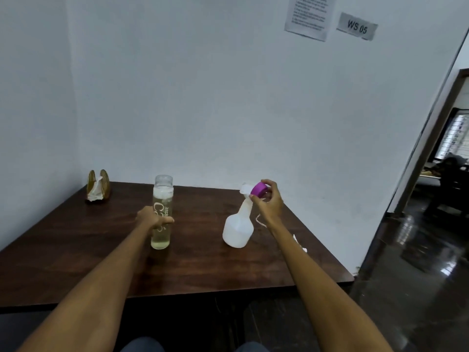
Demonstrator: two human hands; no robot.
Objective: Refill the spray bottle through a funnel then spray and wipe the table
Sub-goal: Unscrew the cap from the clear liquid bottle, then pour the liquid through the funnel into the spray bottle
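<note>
- The left hand (152,219) is wrapping its fingers and thumb round the middle of a clear glass bottle (162,212), which is standing upright on the dark wooden table (63,250) with no cap on its mouth; pale yellowish liquid is filling most of it.
- The right hand (269,201) is pinching a purple cap (259,190) between thumb and fingertips, at about 3 o'clock from the glass bottle and well apart from it.
- The purple cap is sitting at the top of a white spray bottle (237,228), which is leaning with its neck tipped toward 1 o'clock and its rounded base resting on the table; whether the cap is still screwed on I cannot tell.
- A whitish part, blurred, is showing just behind the cap at 10 o'clock from it; I cannot tell what it is.
- A thin white tube (260,222) is curling on the table just beside the right wrist, at 3 o'clock from the spray bottle.
- Something small and white (300,245) is lying near the table's right edge, partly hidden by the right forearm.
- A golden napkin holder (98,185) with a white napkin in it is standing at the table's far left corner, at 10 o'clock from the glass bottle.
- A printed sheet (308,15) and a sign reading "WS 05" (357,26) are hanging on the white wall.
</note>
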